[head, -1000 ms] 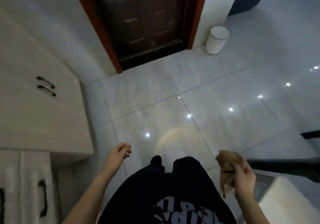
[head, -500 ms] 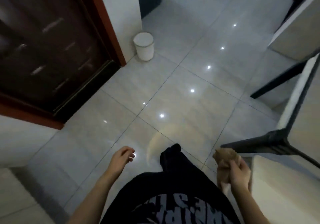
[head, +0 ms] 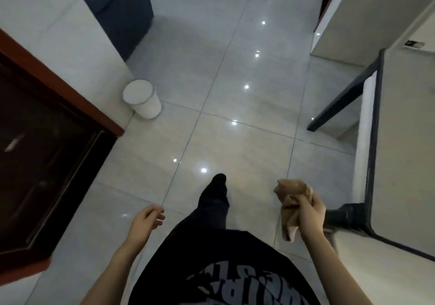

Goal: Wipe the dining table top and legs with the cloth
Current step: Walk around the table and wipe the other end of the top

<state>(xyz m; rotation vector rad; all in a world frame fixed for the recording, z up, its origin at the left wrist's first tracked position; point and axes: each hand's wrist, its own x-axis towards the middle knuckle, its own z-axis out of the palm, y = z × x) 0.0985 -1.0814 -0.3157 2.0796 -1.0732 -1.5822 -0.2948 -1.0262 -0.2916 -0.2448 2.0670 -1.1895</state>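
1 cloth (head: 292, 203) gripped in R hand (head: 312, 213); L hand (head: 146, 221) holds nothing.

We're wearing a black tee (head: 211, 255) with chunky grey lettering (head: 237, 286) printed across the front, dark trousers (head: 213, 213) and a black sock or shoe (head: 219, 179), and we're going bare-armed.

Glossy tiled floor (head: 235, 140), white bin (head: 143, 100) standing on it, dining table (head: 404, 140) at right

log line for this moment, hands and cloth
phase: pre-wipe | right hand: grips brown cloth | left hand: free, loosely curled | dining table: to the right, untouched | wiping: not begun
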